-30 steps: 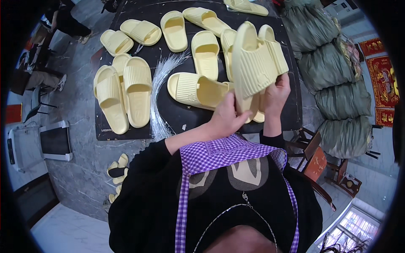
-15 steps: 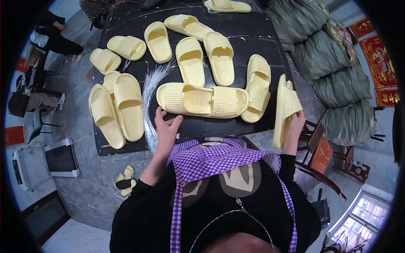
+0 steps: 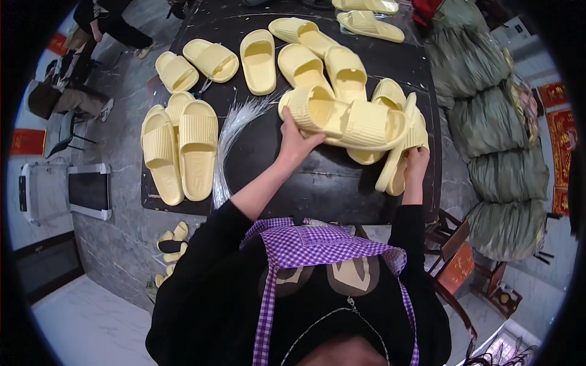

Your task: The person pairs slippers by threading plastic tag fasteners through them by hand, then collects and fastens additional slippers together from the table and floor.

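1. Pale yellow slide slippers on the black worktop [image 3: 342, 195]: about 13 visible.
   - 2 soles-up at left [image 3: 180, 146]
   - 2 small ones at upper left [image 3: 195, 64]
   - 4 in the middle row [image 3: 305, 58]
   - 2 at the far edge [image 3: 366, 18]
   - 2 lying joined across the centre [image 3: 345, 119]
   - 1 on edge at right [image 3: 400, 155]; more may sit behind it, can't tell.
2. Slippers on the floor [image 3: 91, 317] at lower left [image 3: 171, 241]: small pile, count unclear.
3. Bundle of clear plastic strands [image 3: 235, 131]: 1.
4. Green sacks stacked at right [image 3: 494, 140]: 4.
5. Hands in view: 2, left hand [image 3: 295, 143], right hand [image 3: 417, 163].
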The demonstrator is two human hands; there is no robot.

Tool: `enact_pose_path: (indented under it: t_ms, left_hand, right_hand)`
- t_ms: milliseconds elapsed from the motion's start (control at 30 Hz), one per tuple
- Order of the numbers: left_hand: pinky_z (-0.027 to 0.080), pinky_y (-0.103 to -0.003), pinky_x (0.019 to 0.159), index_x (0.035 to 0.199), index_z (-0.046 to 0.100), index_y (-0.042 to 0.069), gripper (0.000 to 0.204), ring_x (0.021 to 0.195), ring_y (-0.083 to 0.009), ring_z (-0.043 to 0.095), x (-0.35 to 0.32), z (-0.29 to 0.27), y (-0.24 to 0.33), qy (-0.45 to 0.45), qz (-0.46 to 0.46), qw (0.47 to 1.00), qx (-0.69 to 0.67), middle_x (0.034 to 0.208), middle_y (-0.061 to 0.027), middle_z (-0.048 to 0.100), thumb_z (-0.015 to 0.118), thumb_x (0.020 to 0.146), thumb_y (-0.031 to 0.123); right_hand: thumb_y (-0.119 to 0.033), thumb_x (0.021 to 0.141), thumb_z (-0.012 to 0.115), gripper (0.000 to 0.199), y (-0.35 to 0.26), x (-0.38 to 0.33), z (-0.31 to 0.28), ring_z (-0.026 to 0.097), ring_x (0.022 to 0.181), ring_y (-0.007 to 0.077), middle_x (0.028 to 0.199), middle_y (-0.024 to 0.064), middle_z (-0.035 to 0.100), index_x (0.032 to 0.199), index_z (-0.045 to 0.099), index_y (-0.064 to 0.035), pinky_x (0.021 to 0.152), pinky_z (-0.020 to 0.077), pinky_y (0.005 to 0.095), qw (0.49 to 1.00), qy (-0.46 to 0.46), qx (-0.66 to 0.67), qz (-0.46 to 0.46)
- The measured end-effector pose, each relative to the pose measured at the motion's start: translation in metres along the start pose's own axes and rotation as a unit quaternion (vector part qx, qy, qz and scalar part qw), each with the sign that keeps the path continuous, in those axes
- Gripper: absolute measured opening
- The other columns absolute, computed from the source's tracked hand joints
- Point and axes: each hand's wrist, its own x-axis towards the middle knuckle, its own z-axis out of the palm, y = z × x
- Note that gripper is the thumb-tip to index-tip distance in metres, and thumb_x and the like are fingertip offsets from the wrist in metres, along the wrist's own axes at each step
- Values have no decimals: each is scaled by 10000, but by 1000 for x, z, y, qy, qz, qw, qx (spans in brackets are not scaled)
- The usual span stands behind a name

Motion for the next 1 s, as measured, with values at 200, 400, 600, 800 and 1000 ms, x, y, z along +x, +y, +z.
enact_pose_path:
  t_ms: [200,400,600,800,1000]
  left_hand:
    - [341,-394,991,1370,-42,-26,1175,1168,-386,370,95,20,-1,-18,17,999,27,1254,-322,317,797,583,217]
    - [499,-300,638,1384,48,-20,1012,827,-215,571,155,15,-18,-6,42,999,1,1230,-224,429,734,649,92]
    - [487,-264,621,1378,148,12,840,776,-155,566,82,-17,10,35,-35,999,1,1195,-174,454,655,708,17]
    - [480,-296,696,1112,501,5,392,801,-200,575,-43,-78,-25,47,131,987,81,1020,-129,525,605,734,-1]
    - [433,-399,766,994,543,-2,284,865,-333,525,-78,-129,-59,129,196,937,261,978,-163,543,605,717,21]
  right_hand:
    - [-99,789,568,140,-13,60,28,482,505,117,619,44,535,739,552,31,444,354,261,998,-4,-64,27]
    - [-118,798,572,179,-64,62,32,488,514,122,636,55,546,787,564,60,450,361,257,999,41,3,-28]
    - [-60,832,511,224,-89,28,-35,552,677,147,842,122,597,1010,567,63,576,433,271,983,100,-76,-132]
    - [-126,878,500,377,-177,-64,-12,609,936,216,1105,132,592,1223,459,23,843,500,328,854,-321,408,31]
    - [-45,819,504,270,-123,-128,124,612,873,208,995,122,627,1062,575,52,820,467,343,950,-310,36,-8]
